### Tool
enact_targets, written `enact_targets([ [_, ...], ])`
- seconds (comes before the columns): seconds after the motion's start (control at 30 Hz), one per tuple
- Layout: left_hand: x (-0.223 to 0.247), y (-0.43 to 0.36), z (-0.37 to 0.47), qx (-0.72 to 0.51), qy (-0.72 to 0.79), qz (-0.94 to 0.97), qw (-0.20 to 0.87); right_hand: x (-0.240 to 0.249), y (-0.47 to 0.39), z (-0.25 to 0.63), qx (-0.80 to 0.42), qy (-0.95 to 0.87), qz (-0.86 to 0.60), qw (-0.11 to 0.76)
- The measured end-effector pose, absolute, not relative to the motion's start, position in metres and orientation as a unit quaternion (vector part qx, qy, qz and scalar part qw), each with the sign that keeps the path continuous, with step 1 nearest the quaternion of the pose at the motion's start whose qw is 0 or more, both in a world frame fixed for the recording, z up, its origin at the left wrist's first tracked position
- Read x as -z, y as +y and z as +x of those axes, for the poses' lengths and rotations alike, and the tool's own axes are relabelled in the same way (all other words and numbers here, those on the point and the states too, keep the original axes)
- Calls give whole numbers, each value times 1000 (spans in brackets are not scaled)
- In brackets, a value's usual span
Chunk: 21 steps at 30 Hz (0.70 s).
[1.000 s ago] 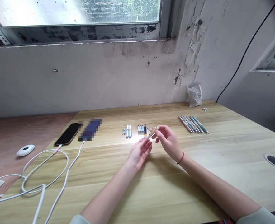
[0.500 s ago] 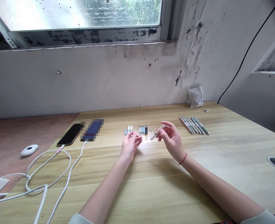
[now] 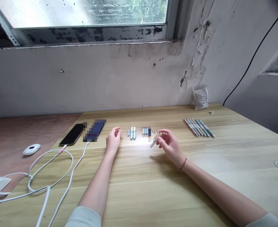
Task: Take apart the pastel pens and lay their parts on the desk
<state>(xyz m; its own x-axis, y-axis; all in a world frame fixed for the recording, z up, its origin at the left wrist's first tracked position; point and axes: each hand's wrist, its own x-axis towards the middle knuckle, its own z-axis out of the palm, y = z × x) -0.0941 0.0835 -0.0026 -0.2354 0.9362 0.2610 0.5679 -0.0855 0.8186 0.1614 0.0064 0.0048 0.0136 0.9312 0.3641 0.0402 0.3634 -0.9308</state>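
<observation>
My left hand (image 3: pixel 113 140) is at the left of the row of pen parts, thumb and fingers pinched together. A tiny pale piece shows at the fingertips, too small to name. My right hand (image 3: pixel 171 145) grips a white pen barrel (image 3: pixel 152 144), tilted with its lower end pointing left and down. Between the hands lie small light-blue pieces (image 3: pixel 128 133), two white-and-blue pen barrels (image 3: pixel 133 133), several short grip sections (image 3: pixel 144 131), dark refills with orange lower ends (image 3: pixel 149 134) and small springs (image 3: pixel 153 131) partly near my right fingers.
Several assembled pens (image 3: pixel 199 128) lie side by side on the right. Behind them stand a white plastic bag (image 3: pixel 200 98) and a small white piece (image 3: pixel 211 112). Two phones, one black (image 3: pixel 72 134) and one blue (image 3: pixel 95 130), lie left with white cables (image 3: pixel 70 179).
My left hand has moved left from the middle of the pen parts to beside the small light-blue pieces. My right hand has shifted slightly lower, still holding the pen barrel. The view has shifted slightly.
</observation>
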Motion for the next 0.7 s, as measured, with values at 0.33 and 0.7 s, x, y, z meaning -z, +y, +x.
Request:
enact_targets([
  [0.33, 0, 82, -85, -359, 650, 639, 199, 3, 7, 158, -388, -610, -431, 539],
  [0.7, 1, 81, -87, -415, 615, 607, 284, 12, 11, 159, -385, -620, -426, 535],
])
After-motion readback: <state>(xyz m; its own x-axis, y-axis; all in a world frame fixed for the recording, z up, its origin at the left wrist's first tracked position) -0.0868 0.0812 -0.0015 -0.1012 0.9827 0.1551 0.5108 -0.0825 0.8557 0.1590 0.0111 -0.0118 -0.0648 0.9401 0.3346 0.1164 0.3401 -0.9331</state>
